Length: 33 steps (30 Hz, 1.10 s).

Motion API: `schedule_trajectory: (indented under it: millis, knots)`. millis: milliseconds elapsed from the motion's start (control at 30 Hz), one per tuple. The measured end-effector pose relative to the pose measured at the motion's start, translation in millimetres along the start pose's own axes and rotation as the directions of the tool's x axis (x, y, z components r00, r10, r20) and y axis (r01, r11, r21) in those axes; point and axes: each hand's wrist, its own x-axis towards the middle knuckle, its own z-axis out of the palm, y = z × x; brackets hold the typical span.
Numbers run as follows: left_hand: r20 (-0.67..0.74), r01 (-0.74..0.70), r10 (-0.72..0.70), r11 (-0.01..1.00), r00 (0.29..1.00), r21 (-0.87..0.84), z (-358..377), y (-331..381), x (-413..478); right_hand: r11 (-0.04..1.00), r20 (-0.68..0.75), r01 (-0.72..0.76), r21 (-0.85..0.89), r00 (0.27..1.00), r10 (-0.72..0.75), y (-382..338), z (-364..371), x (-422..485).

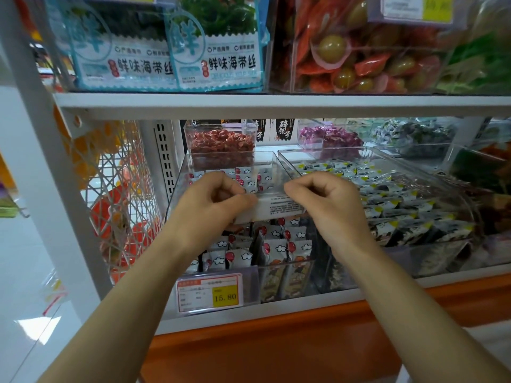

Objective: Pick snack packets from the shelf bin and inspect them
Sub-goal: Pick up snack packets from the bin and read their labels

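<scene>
A white snack packet (272,207) with small printed text facing me is held flat between both hands above a clear shelf bin (279,268). My left hand (213,200) pinches its left end with curled fingers. My right hand (326,200) pinches its right end the same way. The bin below holds several white packets (279,248) printed with clouds and red balloons. Part of the held packet is hidden behind my fingers.
A price tag (210,293) reading 15.80 is on the bin's front. To the right is a clear bin (442,252) of dark packets with yellow corners. Bins of red (221,142) and purple (331,138) sweets stand behind. The upper shelf edge (276,103) runs overhead.
</scene>
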Motion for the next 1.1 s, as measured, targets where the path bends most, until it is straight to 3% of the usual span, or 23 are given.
schedule_trajectory:
  millis: [133, 300, 433, 533, 667, 833, 967, 1100]
  knots:
    - [-0.01, 0.004, -0.003, 0.999, 1.0, 0.043, -8, -1, 2, 1.0, 0.04, 0.017, -0.007, 0.999, -0.017, -2, -2, 1]
    - [-0.034, -0.096, 0.104, 0.976, 0.994, 0.195, -11, -3, 2, 1.0, 0.064, -0.023, 0.006, 0.998, 0.022, -1, -6, 2]
    - [-0.061, -0.125, 0.14, 0.972, 0.988, 0.199, -5, -2, 3, 0.997, 0.0, -0.077, 0.016, 0.997, 0.077, -2, -3, 4]
    - [0.021, -0.074, 0.072, 0.986, 0.997, 0.149, -3, -2, 1, 0.997, -0.042, -0.07, 0.022, 0.997, 0.071, -2, -1, 5]
    - [0.052, -0.092, 0.083, 0.972, 0.995, 0.217, -2, -5, 0, 0.986, 0.024, -0.122, 0.113, 0.993, 0.12, 1, -2, 6]
    - [-0.009, -0.08, 0.08, 0.995, 0.997, 0.067, 3, -10, 3, 0.924, 0.187, -0.21, 0.32, 0.97, 0.155, 3, -7, 5]
    - [-0.033, -0.042, 0.042, 0.999, 0.999, 0.002, 11, -15, 4, 0.976, 0.216, -0.139, 0.167, 0.971, 0.101, 4, -5, 3]
    - [-0.146, -0.02, 0.031, 0.997, 0.989, 0.073, 6, -17, 12, 0.988, 0.094, -0.112, 0.107, 0.99, 0.102, 1, -4, 11]
